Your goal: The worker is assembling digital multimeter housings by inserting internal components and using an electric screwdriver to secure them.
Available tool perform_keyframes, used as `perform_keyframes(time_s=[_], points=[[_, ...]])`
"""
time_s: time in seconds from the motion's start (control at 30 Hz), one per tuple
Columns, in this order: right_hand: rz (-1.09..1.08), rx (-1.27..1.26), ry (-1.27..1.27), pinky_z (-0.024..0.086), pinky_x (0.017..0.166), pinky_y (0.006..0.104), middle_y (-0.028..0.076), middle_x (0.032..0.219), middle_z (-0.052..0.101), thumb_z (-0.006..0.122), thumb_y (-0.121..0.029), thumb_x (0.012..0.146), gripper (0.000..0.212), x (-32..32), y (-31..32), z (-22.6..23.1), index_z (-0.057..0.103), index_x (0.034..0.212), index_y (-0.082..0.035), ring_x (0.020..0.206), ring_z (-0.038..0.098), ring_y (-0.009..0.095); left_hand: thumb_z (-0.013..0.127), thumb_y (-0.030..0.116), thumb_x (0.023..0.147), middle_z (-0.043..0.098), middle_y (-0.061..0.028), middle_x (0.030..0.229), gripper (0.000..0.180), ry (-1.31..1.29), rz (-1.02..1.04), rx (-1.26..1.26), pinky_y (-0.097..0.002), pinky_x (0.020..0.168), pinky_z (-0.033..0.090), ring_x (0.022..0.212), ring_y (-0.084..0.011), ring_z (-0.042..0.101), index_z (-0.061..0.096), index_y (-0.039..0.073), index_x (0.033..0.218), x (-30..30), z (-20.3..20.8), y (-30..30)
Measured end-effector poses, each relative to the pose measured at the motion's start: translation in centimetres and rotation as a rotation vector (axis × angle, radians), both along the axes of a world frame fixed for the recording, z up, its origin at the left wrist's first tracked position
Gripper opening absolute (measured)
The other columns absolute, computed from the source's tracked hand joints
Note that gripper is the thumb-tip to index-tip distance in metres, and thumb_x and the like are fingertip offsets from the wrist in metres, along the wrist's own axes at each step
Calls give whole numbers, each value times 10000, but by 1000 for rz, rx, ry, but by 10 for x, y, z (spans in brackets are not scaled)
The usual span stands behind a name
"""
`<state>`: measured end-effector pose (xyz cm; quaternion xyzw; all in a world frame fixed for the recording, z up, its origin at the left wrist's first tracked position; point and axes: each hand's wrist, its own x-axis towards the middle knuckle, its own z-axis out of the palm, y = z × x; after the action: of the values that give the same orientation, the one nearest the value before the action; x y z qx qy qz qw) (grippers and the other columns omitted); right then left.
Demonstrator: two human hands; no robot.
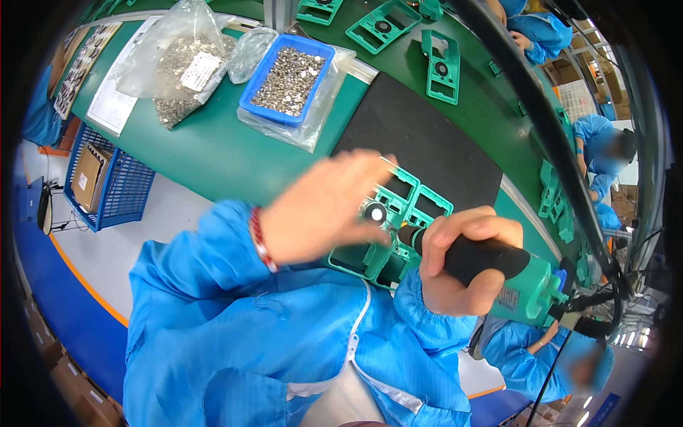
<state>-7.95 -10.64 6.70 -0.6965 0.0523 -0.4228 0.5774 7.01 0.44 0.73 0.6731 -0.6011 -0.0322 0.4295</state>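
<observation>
My right hand is wrapped round a green and black electric screwdriver, its nose pointing left. The tip reaches a green plastic housing with several openings, lying in front of me. A round black part with a white centre sits in the housing. Over the housing's left side is my left hand, blurred, with thumb and fingers apart and nothing visible between them. Its fingers hide part of the housing; whether they touch it, I cannot tell.
A blue tray of small metal screws and a clear bag of metal pieces stand at the far left. A black mat lies beyond the housing. More green housings lie on the bench. A dark pole rises at right; co-workers sit beyond.
</observation>
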Motion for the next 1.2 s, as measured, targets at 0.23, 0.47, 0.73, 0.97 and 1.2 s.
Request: perform_keyframes(time_s=[0.23, 0.47, 0.73, 0.97, 1.2], points=[[-57, 219, -15, 418, 446, 254, 182, 878, 624, 730, -569, 881, 616, 7, -6, -12, 513, 1064, -23, 486, 503, 140, 700, 132, 869, 635, -148, 1014, 170, -435, 381, 382, -477, 846, 497, 967, -361, 632, 683, 34, 1008, 148, -20, -5], [-30, 63, -4, 403, 414, 247, 174, 846, 578, 528, -501, 1007, 501, 15, -15, -34, 494, 1065, -4, 426, 421, 104, 679, 131, 883, 633, -126, 944, 101, -519, 325, 465, -473, 802, 504, 910, -354, 642, 709, 34, 884, 162, -24, -12], [-59, 77, 8, 406, 416, 244, 180, 829, 583, 524, -507, 1007, 511, 14, -19, -41, 492, 1068, -1, 429, 430, 106, 693, 157, 905, 600, -102, 910, 130, -414, 385, 150, -405, 710, 513, 816, -320, 638, 643, 41, 937, 123, -8, -2], [-8, 91, 66, 410, 411, 246, 185, 823, 582, 545, -523, 992, 526, 12, -22, -36, 492, 1068, -4, 435, 438, 107, 757, 129, 824, 624, -55, 907, 175, 18, -102, 112, -353, 732, 489, 858, -229, 649, 623, 67, 918, 40, -6, 7], [-27, 24, 134, 425, 430, 246, 183, 839, 587, 621, -536, 965, 554, 9, -25, -37, 491, 1066, -7, 450, 432, 107, 597, 153, 872, 664, -111, 1209, 157, -75, -472, -80, -381, 1014, 473, 1126, -234, 632, 610, 57, 995, -38, -34, 9]])
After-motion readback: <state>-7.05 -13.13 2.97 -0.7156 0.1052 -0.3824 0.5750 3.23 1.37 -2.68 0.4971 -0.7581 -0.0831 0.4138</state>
